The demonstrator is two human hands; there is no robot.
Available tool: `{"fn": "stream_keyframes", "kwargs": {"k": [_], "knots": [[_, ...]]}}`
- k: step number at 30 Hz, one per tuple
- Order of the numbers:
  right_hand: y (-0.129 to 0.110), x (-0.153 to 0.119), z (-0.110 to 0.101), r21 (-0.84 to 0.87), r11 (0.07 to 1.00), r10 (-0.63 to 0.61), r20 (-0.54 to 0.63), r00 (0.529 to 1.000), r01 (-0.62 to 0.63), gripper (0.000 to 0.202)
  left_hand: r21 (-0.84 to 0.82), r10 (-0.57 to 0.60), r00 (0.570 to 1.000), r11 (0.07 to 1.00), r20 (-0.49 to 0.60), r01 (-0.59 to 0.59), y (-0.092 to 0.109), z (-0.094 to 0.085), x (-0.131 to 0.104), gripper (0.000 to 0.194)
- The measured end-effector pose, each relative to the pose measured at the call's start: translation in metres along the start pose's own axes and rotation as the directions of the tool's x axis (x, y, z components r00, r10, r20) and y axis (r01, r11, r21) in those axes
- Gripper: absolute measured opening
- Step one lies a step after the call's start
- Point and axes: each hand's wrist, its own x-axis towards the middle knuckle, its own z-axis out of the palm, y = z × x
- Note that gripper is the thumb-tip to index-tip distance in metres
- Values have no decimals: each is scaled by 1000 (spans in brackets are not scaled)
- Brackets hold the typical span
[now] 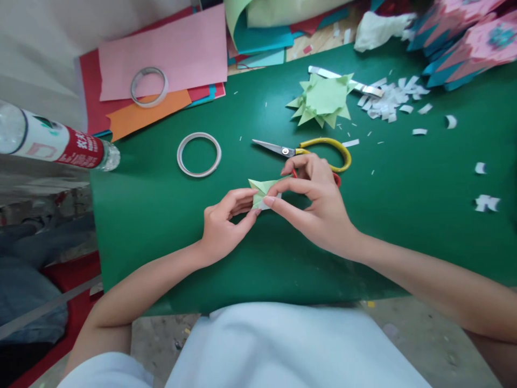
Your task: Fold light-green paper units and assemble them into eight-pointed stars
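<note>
Between my two hands is a small folded piece of light green paper [262, 187] with a white patch on its lower side. My left hand [226, 221] pinches its left edge between thumb and fingers. The thumb and index finger of my right hand [319, 205] close on its right part and cover some of it. Just beyond my right hand lie scissors [285, 151] with a yellow and a red handle loop, the red one partly hidden by the hand. Behind them sits a spiky light green paper star shape [325, 99].
Two tape rolls, one on the table [199, 155] and one on pink paper [149, 86], lie left. A bottle [60, 140] lies at the left edge. Behind the star are a cutter knife [343, 81], white paper scraps [391, 99] and pink-blue paper flowers [472, 48].
</note>
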Motion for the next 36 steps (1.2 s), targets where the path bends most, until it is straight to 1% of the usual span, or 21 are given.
{"fn": "stream_keyframes", "kwargs": {"k": [4, 9, 22, 29, 33, 36], "knots": [[3, 1, 4, -26, 1000, -10, 27, 1000, 11, 22, 0, 3, 1000, 1000, 17, -3, 1, 0, 1, 28], [7, 1, 8, -43, 999, -16, 4, 1000, 16, 22, -16, 35, 999, 999, 28, -34, 2, 1, 1, 28], [8, 1, 12, -53, 998, -15, -22, 1000, 14, 19, -20, 33, 999, 999, 29, -32, 1, 0, 1, 28], [9, 1, 13, -66, 998, -18, -33, 999, 16, 19, -13, 23, 999, 1000, 34, -23, 2, 0, 2, 24], [9, 1, 14, -89, 996, -34, -47, 998, 29, 18, -2, 3, 1000, 1000, 10, -3, 0, 0, 1, 21], [10, 1, 15, -132, 989, -70, -61, 996, 61, 18, 0, -40, 998, 999, -38, 40, -1, 1, 2, 21]]}}
